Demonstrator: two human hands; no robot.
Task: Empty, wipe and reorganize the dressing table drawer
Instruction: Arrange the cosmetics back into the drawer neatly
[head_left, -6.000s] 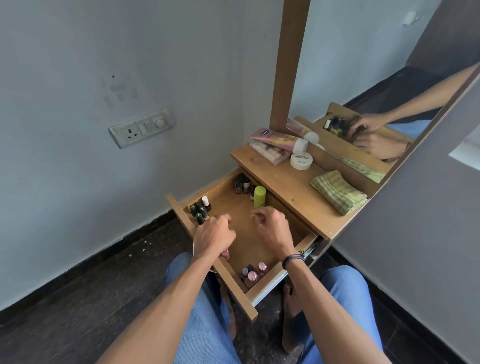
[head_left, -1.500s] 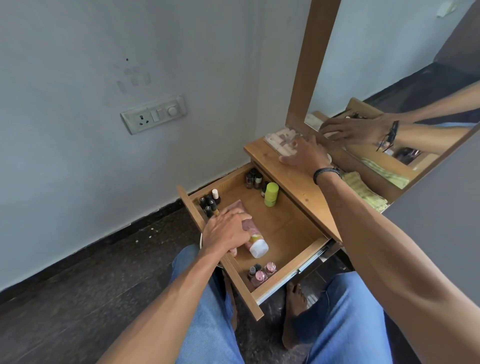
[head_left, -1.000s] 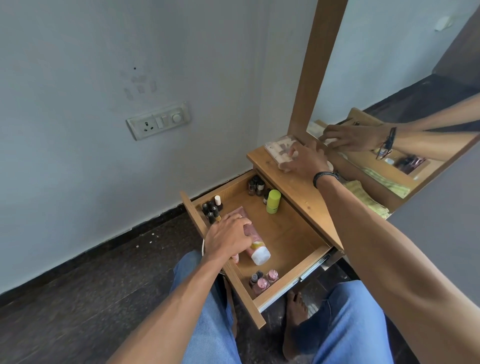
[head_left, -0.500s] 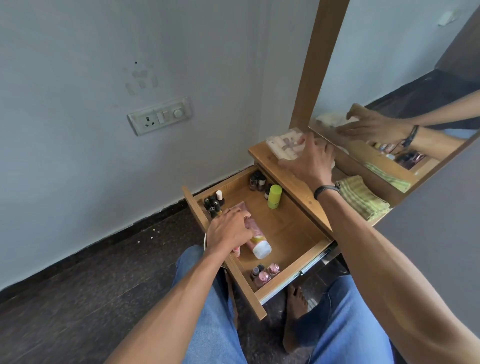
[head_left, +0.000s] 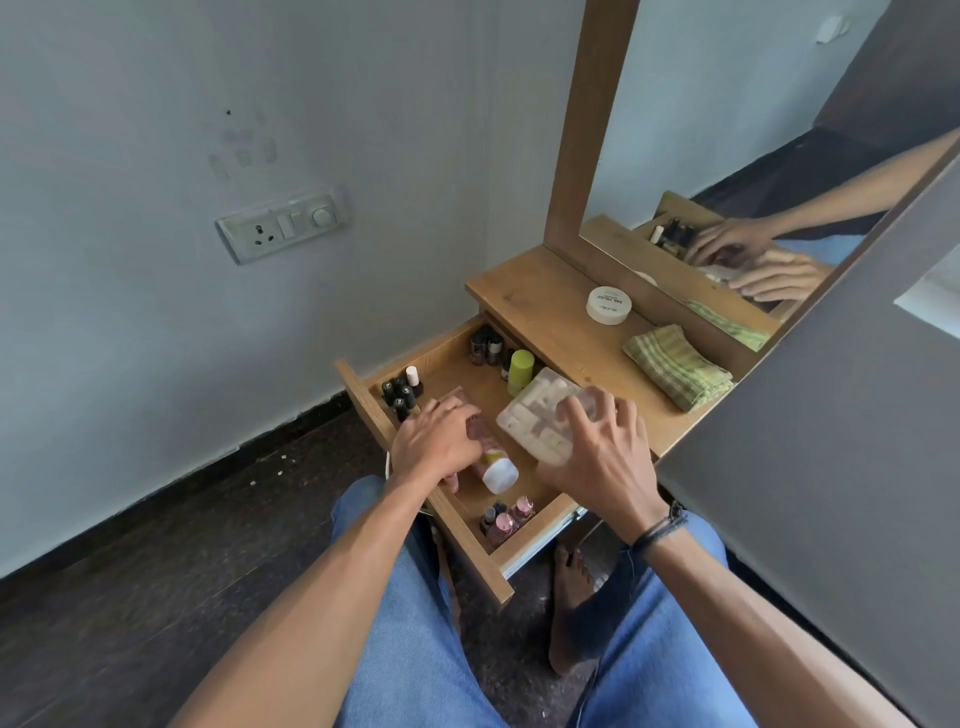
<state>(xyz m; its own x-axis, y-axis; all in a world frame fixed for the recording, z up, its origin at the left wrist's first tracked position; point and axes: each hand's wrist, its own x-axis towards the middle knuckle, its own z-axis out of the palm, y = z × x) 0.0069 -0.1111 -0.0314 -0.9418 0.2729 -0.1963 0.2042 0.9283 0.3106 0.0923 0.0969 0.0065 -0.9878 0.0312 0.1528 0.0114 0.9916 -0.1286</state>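
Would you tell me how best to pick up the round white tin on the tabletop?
Pinch the round white tin across its side wall from above: it lies flat, lid up, low and wide, with bare tabletop around it.

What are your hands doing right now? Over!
Left hand holds pink tube, lying in drawer. Right hand grips clear packet over drawer. Green bottle stands close behind packet. Over.
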